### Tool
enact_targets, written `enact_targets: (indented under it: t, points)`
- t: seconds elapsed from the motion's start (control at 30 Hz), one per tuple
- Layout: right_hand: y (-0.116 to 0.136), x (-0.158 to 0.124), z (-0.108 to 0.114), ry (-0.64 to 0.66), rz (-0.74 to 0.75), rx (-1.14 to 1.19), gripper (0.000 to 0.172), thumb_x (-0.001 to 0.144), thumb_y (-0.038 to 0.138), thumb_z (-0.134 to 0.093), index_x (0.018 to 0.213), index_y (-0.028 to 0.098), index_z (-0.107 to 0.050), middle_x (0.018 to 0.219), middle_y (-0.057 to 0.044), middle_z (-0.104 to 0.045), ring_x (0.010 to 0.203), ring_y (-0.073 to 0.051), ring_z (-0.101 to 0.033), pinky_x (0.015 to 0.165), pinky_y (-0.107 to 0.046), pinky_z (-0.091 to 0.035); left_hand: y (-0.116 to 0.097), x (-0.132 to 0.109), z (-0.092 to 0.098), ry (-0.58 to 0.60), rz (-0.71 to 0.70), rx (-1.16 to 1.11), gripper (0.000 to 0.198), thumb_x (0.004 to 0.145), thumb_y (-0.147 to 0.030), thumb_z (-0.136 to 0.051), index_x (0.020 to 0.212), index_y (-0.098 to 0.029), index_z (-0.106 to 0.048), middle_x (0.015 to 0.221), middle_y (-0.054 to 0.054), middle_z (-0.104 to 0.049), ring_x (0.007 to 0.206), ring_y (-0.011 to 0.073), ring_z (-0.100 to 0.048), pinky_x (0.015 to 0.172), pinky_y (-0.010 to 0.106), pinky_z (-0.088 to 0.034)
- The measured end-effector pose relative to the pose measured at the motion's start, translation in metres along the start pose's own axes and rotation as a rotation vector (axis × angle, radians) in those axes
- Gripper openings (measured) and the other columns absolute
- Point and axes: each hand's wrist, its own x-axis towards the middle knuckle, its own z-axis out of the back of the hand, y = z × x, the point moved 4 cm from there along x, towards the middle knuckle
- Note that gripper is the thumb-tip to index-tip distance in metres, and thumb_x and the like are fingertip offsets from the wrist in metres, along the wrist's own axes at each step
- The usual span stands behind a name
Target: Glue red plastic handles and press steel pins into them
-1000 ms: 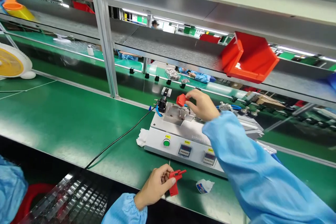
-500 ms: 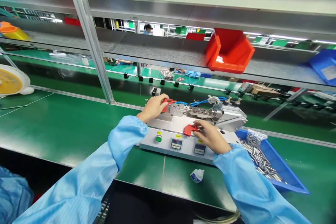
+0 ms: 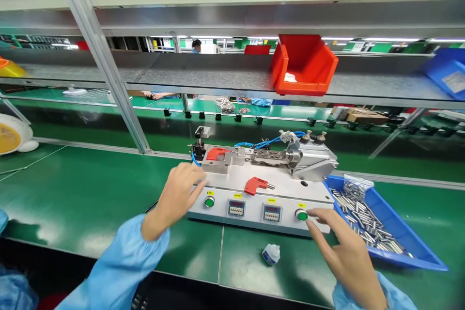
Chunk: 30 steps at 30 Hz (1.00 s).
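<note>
Both hands have come away from the red pieces since the earlier frame and are now at the machine's (image 3: 234,179) front edge. From the tabletop's (image 3: 90,189) front edge, the left arm slants inward; its hand (image 3: 178,191) hovers back-up by the machine's front left corner, fingers bent close together, thumb apart, just beside the left green button (image 3: 209,201). Reaching in over the tabletop's front edge, the right hand (image 3: 345,249) has index finger and thumb spread, holding nothing, at the right green button (image 3: 301,215) near the machine's front right corner; whether it touches cannot be told. One red piece (image 3: 217,153) sits in the metal block (image 3: 215,167) at the machine's back left corner. The loose red piece (image 3: 255,185) lies near the middle of its front edge, metal pin pointing right. Between machine and tabletop's front edge stands a small, tilted bottle (image 3: 271,254).
</note>
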Motion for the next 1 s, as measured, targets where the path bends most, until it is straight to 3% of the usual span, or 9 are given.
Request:
enact_targets:
  t: [0.07, 0.13, 0.23, 0.3, 0.4, 0.53, 0.7, 0.87, 1.0]
  points:
    - [-0.009, -0.017, -0.008, -0.013, -0.075, 0.005, 0.026, 0.105, 0.044, -0.054, 0.117, 0.024, -0.066, 0.098, -0.009, -0.075, 0.085, -0.024, -0.075, 0.082, -0.037, -0.063, 0.0, -0.033, -0.005, 0.014, -0.025, -0.049, 0.026, 0.109, -0.03, -0.047, 0.106, -0.022, -0.071, 0.105, 0.008, -0.077, 0.098, 0.0245, -0.069, 0.086, 0.037, -0.054]
    - [-0.015, -0.025, -0.02, 0.014, -0.153, 0.039, 0.032, 0.105, 0.047, -0.052, 0.121, 0.023, -0.065, 0.094, -0.008, -0.074, 0.078, -0.023, -0.073, 0.076, -0.036, -0.062, 0.001, -0.052, -0.017, 0.155, -0.059, -0.069, 0.028, 0.109, -0.031, -0.044, 0.117, -0.022, -0.068, 0.1, 0.007, -0.078, 0.086, 0.022, -0.072, 0.077, 0.033, -0.054]
    - [-0.023, -0.024, -0.033, 0.092, -0.27, 0.102, 0.032, 0.105, 0.047, -0.049, 0.121, 0.023, -0.064, 0.082, -0.005, -0.071, 0.07, -0.021, -0.069, 0.07, -0.034, -0.059, 0.002, -0.058, -0.031, 0.373, -0.065, -0.012, 0.033, 0.108, -0.031, -0.04, 0.13, -0.024, -0.063, 0.092, 0.004, -0.078, 0.076, 0.0219, -0.074, 0.068, 0.031, -0.053]
    - [-0.027, -0.021, -0.034, 0.143, -0.338, 0.158, 0.028, 0.103, 0.044, -0.05, 0.115, 0.024, -0.064, 0.074, -0.002, -0.068, 0.066, -0.02, -0.066, 0.069, -0.033, -0.056, 0.002, -0.053, -0.033, 0.414, -0.051, 0.046, 0.033, 0.107, -0.032, -0.038, 0.126, -0.026, -0.064, 0.096, 0.005, -0.08, 0.081, 0.0235, -0.076, 0.069, 0.031, -0.054]
    - [-0.032, -0.018, -0.032, 0.147, -0.45, 0.266, 0.02, 0.098, 0.043, -0.057, 0.103, 0.024, -0.061, 0.068, 0.0, -0.065, 0.062, -0.018, -0.063, 0.065, -0.031, -0.054, 0.003, -0.048, -0.03, 0.393, 0.004, 0.09, 0.03, 0.106, -0.036, -0.037, 0.116, -0.027, -0.064, 0.098, 0.006, -0.081, 0.078, 0.0241, -0.077, 0.06, 0.028, -0.05]
    - [-0.035, -0.02, -0.035, 0.084, -0.566, 0.357, 0.02, 0.091, 0.042, -0.064, 0.09, 0.024, -0.056, 0.065, 0.002, -0.061, 0.057, -0.016, -0.058, 0.06, -0.029, -0.05, 0.012, -0.048, -0.029, 0.382, 0.152, 0.015, 0.024, 0.104, -0.042, -0.041, 0.104, -0.028, -0.061, 0.075, -0.002, -0.075, 0.052, 0.018, -0.067, 0.044, 0.023, -0.04]
    - [-0.029, -0.05, -0.047, -0.021, -0.574, 0.338, 0.02, 0.095, 0.044, -0.059, 0.098, 0.024, -0.057, 0.07, 0.001, -0.061, 0.061, -0.016, -0.06, 0.062, -0.028, -0.05, 0.012, -0.052, -0.026, 0.372, 0.133, -0.079, 0.023, 0.101, -0.045, -0.046, 0.102, -0.028, -0.062, 0.075, -0.002, -0.074, 0.052, 0.0177, -0.066, 0.045, 0.024, -0.043]
    - [-0.018, -0.086, -0.073, -0.031, -0.568, 0.246, 0.035, 0.097, 0.05, -0.057, 0.074, 0.025, -0.049, 0.058, 0.003, -0.051, 0.051, -0.014, -0.049, 0.054, -0.026, -0.042, -0.023, -0.032, -0.018, 0.103, -0.096, -0.113, 0.026, 0.105, -0.044, -0.051, 0.101, -0.024, -0.066, 0.094, 0.007, -0.075, 0.085, 0.0254, -0.071, 0.076, 0.035, -0.055]
    - [-0.015, -0.085, -0.082, 0.006, -0.537, 0.259, 0.046, 0.098, 0.057, -0.054, 0.066, 0.025, -0.046, 0.054, 0.003, -0.049, 0.051, -0.014, -0.046, 0.052, -0.026, -0.038, -0.067, 0.013, -0.036, 0.027, -0.232, -0.113, 0.026, 0.106, -0.04, -0.052, 0.114, -0.02, -0.066, 0.12, 0.014, -0.071, 0.11, 0.0322, -0.066, 0.094, 0.045, -0.053]
